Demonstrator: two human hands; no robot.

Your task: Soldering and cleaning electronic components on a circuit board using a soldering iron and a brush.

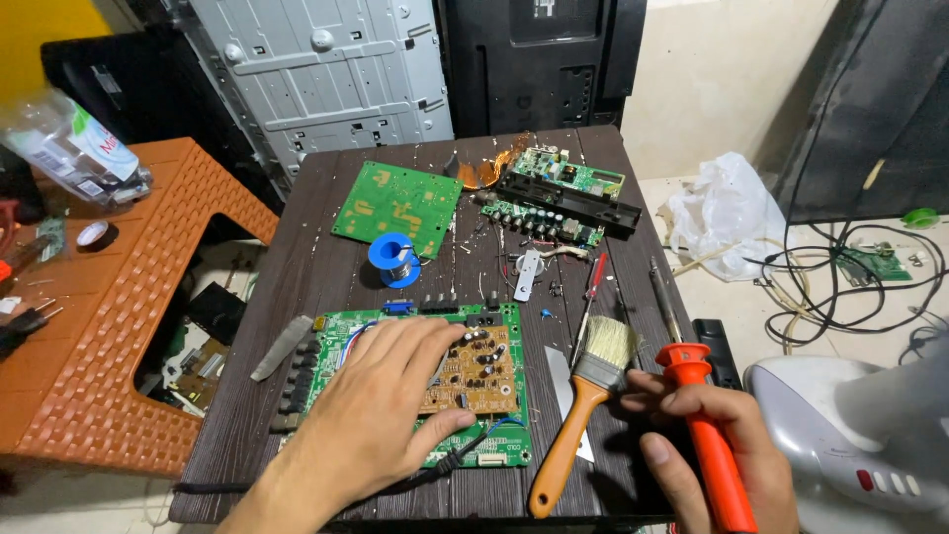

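Dark wooden table (pixel 326 267) of grooved planks, small and square, dusty, with flat metal and black panels leaning behind.

At far left: orange plastic stool (pixel 109 326) of woven pattern, clear plastic bottle (pixel 69 143) above, blurred.

On table, back left: plain green circuit board (pixel 398 206), flat and rectangular; just in front, blue spool of solder wire (pixel 394 260), round, upright on its flange. At left edge, grey flat metal strip (pixel 281 347), tilted.

Front centre: large green circuit board (pixel 415 386) with smaller tan board on top, many small round capacitors. Left hand (pixel 381 400) flat upon this board, fingers spread and loosely stretched, palm down, pressing, gripping nothing.

Back centre-right: second green board with long black plastic bar (pixel 565 198) across, diagonal.

Right of large board: paintbrush (pixel 583 400), orange wooden handle, metal ferrule, pale bristles; long axis diagonal, bristles toward back right, handle end toward front edge. Lying on table, just beside right hand.

Thin red screwdriver (pixel 595 282) behind brush, nearly along table depth.

Right hand (pixel 707 435) closed around soldering iron (pixel 707 435) with orange-red plastic handle, fingers curled firmly; long axis nearly upright in view, round collar end toward back, thin metal shaft going further to back left.

On floor at right: white plastic bag (pixel 727 213), crumpled, tangled black cables (pixel 840 277), grey smooth plastic housing (pixel 850 445).
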